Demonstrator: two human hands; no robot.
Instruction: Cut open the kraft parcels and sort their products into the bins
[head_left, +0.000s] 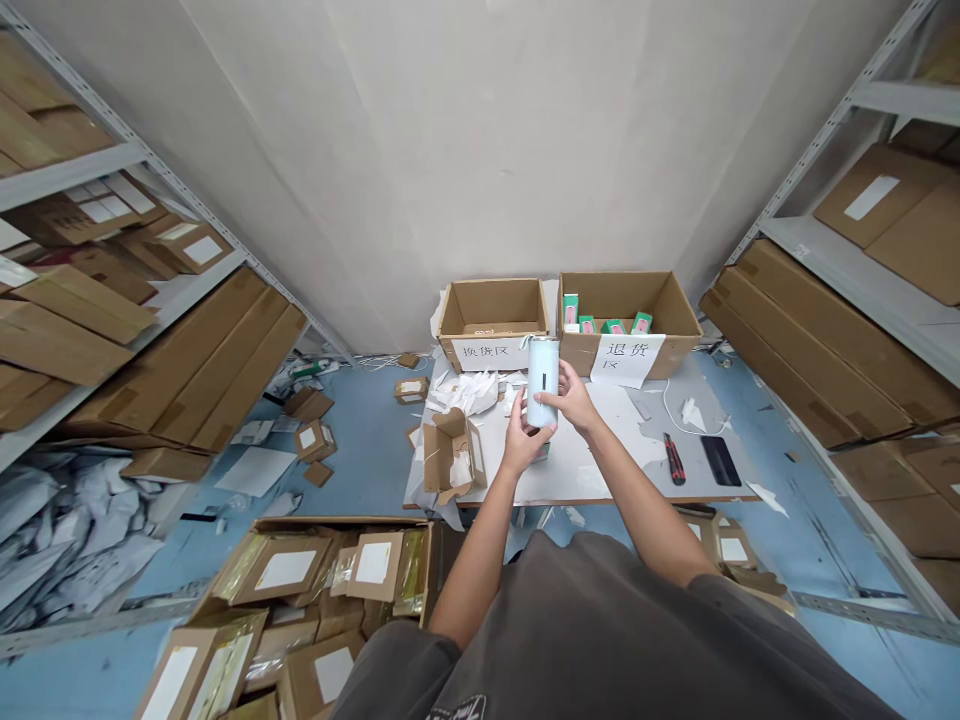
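Note:
A light blue cylinder [543, 372], which looks like a tumbler with a small dark mark on its side, is held upright above the table between both hands. My left hand [520, 438] grips its lower left side near the base. On the other side my right hand [576, 398] wraps around it with the thumb across the front. Partly hidden below my hands is a small green box [541, 453] on the table. An opened small carton [450, 455] with white paper inside stands to the left of my hands.
Two labelled cardboard boxes, a left one [491, 325] and a right one [630, 340] holding several green boxes, stand at the table's back. A red cutter [673, 460] and a black phone [721, 461] lie right. A large carton of parcels [300, 522] is front left; shelves flank both sides.

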